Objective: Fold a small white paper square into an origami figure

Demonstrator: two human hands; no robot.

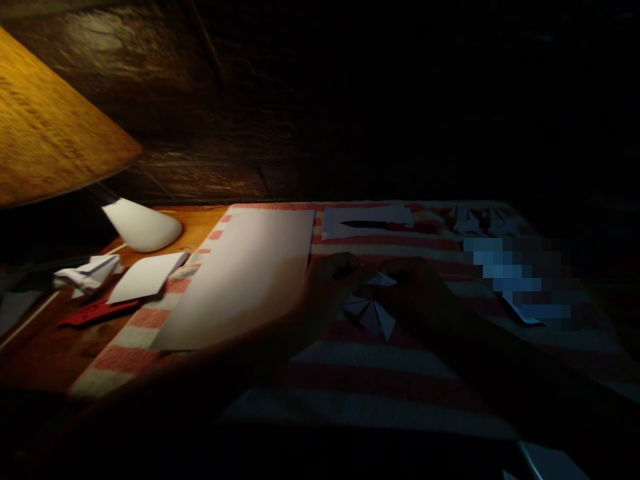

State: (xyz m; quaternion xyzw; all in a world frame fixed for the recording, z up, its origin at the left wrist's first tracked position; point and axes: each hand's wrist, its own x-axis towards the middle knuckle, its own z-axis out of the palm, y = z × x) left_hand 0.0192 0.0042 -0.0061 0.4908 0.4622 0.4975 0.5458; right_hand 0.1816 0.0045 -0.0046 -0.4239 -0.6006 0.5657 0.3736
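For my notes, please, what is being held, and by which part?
A folded paper, toward its far side, by the left hand and right hand.

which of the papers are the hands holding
The pointed, creased paper between the left hand and right hand. Others, like the large sheet and the small sheet under the knife, lie outside their grip.

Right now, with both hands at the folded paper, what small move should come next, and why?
Probably a gentle press along one crease, with the left hand steadying and the right hand pressing. Both seem to hold the paper from opposite sides, and its creases fan out toward the wearer. The dim light hides how sharp they are.
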